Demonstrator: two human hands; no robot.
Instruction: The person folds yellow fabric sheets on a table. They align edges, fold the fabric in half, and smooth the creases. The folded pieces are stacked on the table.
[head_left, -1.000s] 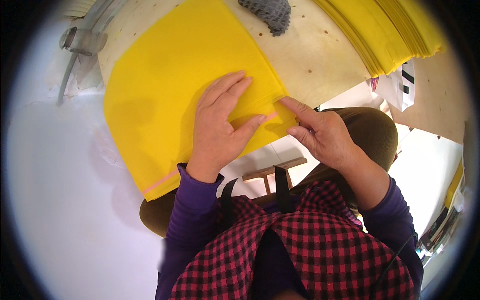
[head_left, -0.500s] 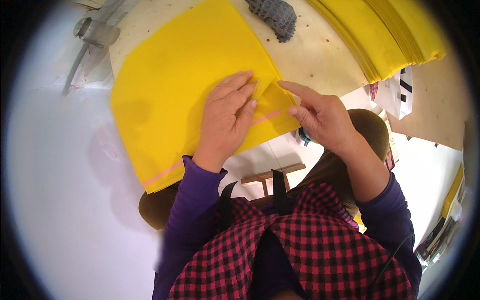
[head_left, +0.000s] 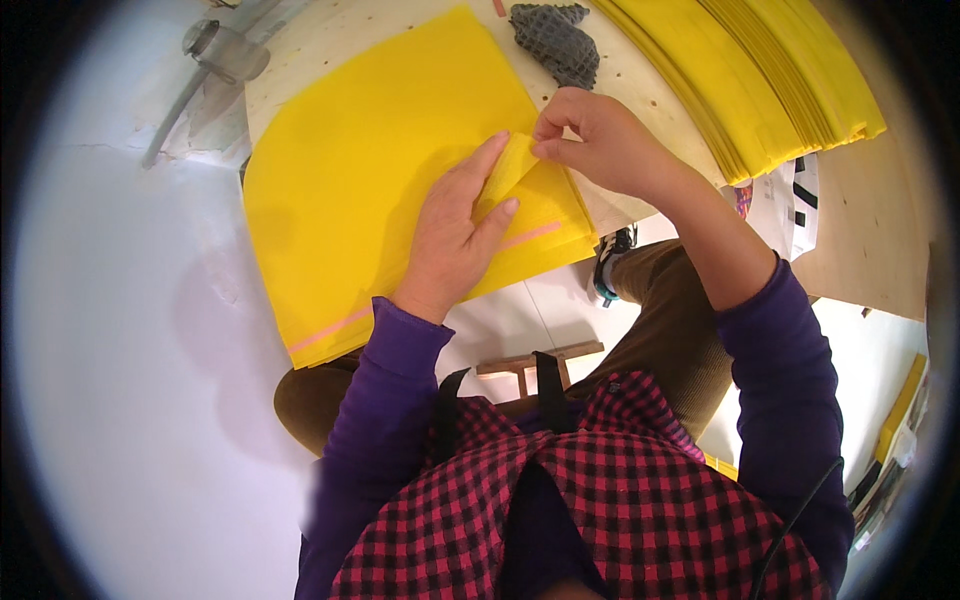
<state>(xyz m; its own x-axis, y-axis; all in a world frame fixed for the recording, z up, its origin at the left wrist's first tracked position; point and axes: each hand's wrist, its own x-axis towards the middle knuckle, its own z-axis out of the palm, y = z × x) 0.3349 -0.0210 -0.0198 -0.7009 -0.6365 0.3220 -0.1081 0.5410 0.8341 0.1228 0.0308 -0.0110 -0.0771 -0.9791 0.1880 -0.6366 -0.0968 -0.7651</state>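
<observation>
A stack of flat yellow fabric sheets (head_left: 350, 170) lies in front of me, its near edge reaching over the table edge. Along that edge runs a thin pink strip (head_left: 530, 237). My left hand (head_left: 452, 235) rests on the stack with fingers extended and thumb apart. Beside its fingertips, a narrow flap of yellow fabric (head_left: 514, 165) is lifted and folded back near the right edge. My right hand (head_left: 605, 140) pinches the upper end of this flap between thumb and fingers.
A crumpled grey textured cloth (head_left: 560, 45) lies beyond the sheets on the wooden tabletop (head_left: 640, 95). Several folded yellow pieces (head_left: 740, 80) are piled at the far right. At the far left is a clear jar (head_left: 228, 52). A wooden bar (head_left: 540, 358) stands below, between my legs.
My right hand has moved up and away from the corner, from a pointing pose to a pinch on the flap. The flap now stands wider. My left hand stays on the stack.
</observation>
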